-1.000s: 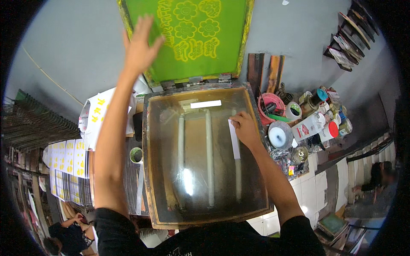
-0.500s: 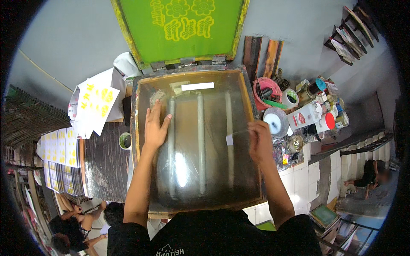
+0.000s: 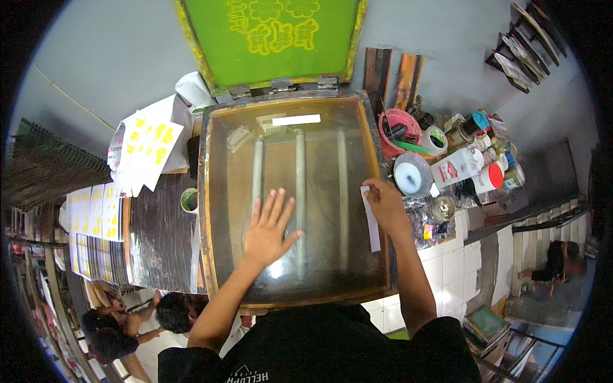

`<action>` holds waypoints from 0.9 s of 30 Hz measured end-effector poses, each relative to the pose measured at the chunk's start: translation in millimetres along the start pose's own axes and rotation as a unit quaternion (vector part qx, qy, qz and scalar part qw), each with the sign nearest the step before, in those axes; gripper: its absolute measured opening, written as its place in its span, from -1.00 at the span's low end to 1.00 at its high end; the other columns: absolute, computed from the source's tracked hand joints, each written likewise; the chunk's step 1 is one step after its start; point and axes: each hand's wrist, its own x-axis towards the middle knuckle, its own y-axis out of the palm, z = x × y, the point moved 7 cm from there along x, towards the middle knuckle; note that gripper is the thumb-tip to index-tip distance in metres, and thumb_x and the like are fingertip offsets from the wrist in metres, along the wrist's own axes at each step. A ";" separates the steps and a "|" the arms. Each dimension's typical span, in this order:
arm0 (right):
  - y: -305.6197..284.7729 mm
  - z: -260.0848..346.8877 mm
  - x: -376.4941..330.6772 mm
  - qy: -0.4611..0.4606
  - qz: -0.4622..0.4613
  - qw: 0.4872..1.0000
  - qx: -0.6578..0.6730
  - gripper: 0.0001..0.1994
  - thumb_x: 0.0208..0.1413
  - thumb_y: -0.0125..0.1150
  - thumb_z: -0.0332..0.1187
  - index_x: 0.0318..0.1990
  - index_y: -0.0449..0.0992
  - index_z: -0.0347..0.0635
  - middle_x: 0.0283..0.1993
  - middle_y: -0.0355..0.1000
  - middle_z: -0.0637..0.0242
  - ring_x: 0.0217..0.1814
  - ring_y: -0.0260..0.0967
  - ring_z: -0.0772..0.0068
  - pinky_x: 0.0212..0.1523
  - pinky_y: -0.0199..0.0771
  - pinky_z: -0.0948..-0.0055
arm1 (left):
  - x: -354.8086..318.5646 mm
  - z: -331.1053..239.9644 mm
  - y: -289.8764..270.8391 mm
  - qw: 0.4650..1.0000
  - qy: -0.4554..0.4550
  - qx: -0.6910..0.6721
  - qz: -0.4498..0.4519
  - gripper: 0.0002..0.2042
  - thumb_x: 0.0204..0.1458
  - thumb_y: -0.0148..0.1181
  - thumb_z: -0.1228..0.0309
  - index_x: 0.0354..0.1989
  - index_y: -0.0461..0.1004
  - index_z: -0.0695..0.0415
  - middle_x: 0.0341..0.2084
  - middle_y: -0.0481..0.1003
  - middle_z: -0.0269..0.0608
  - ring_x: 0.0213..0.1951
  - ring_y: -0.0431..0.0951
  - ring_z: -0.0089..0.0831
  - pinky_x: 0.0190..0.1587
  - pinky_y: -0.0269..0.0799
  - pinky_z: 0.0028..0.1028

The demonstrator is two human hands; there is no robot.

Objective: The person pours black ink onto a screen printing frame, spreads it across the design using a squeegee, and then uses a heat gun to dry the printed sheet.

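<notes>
A glass-topped table (image 3: 319,268) with a wooden frame lies before me, and three pale tubes show through its top. My left hand (image 3: 273,226) is spread flat over the lower middle of the glass, fingers apart and holding nothing. Near the right edge, my right hand (image 3: 385,203) is closed in a pinch on the upper end of a narrow white strip (image 3: 373,231), which hangs down along the frame. Another white strip (image 3: 296,120) lies across the top of the glass. Hinged at the far edge, a green printing screen (image 3: 278,60) with yellow designs stands raised.
At right sit a pink basket (image 3: 391,121), a bowl of pale blue paste (image 3: 412,176) and several jars and bottles. Sheets with yellow prints (image 3: 148,147) lie at left beside a cup of green ink (image 3: 189,200). Other people sit at lower left and far right.
My left hand has slid from the upper left of the glass toward its lower middle. The right hand stays near the right edge, where a long white strip now shows in it.
</notes>
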 end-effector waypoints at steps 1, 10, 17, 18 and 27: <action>3.1 -1.2 1.4 0.013 -0.022 0.999 -0.037 -0.66 0.10 0.25 -0.46 0.07 0.50 -0.15 -0.16 0.44 -0.03 -0.19 0.46 -0.01 -0.13 0.48 0.23 | -12.2 -7.3 1.7 1.000 0.015 -0.009 0.017 -0.23 0.24 -0.20 -0.22 0.49 0.03 0.04 0.51 -0.12 -0.07 0.52 -0.20 -0.15 0.50 -0.35 -0.01; 20.3 28.2 58.7 -0.100 -0.126 0.978 -0.135 -0.58 0.14 0.27 -0.25 0.13 0.50 -0.19 -0.11 0.39 -0.07 -0.03 0.39 -0.26 -0.01 0.41 -0.06 | -47.9 58.4 -19.1 0.994 -0.101 -0.036 -0.024 -0.30 0.24 -0.05 -0.09 0.46 0.09 0.05 0.49 -0.02 -0.07 0.51 -0.10 -0.16 0.50 -0.31 -0.02; 84.2 75.0 154.1 -0.064 -0.156 0.969 -0.179 -0.52 0.15 0.23 -0.12 0.10 0.51 -0.31 0.08 0.31 0.08 0.17 0.20 -0.02 0.12 0.22 -0.02 | -37.2 88.2 -27.0 0.980 -0.160 -0.083 -0.083 -0.35 0.26 -0.06 -0.04 0.41 0.20 0.12 0.45 0.09 -0.09 0.49 -0.04 -0.20 0.51 -0.34 -0.07; 88.6 78.2 155.3 -0.058 -0.155 0.971 -0.172 -0.52 0.15 0.23 -0.12 0.10 0.51 -0.30 0.09 0.31 0.09 0.18 0.20 -0.01 0.12 0.21 -0.02 | -38.3 88.0 -28.1 0.979 -0.165 -0.082 -0.085 -0.35 0.26 -0.06 -0.04 0.41 0.20 0.12 0.45 0.10 -0.09 0.49 -0.03 -0.20 0.51 -0.34 -0.07; 98.5 103.0 178.5 -0.154 -0.075 0.956 -0.239 -0.61 0.22 0.14 -0.12 -0.08 0.62 -0.31 -0.14 0.45 -0.06 -0.01 0.37 -0.18 0.03 0.37 -0.03 | -45.2 91.0 -25.5 0.977 -0.171 -0.077 -0.100 -0.36 0.27 -0.07 -0.04 0.39 0.23 0.12 0.44 0.12 -0.08 0.49 -0.01 -0.20 0.50 -0.32 -0.07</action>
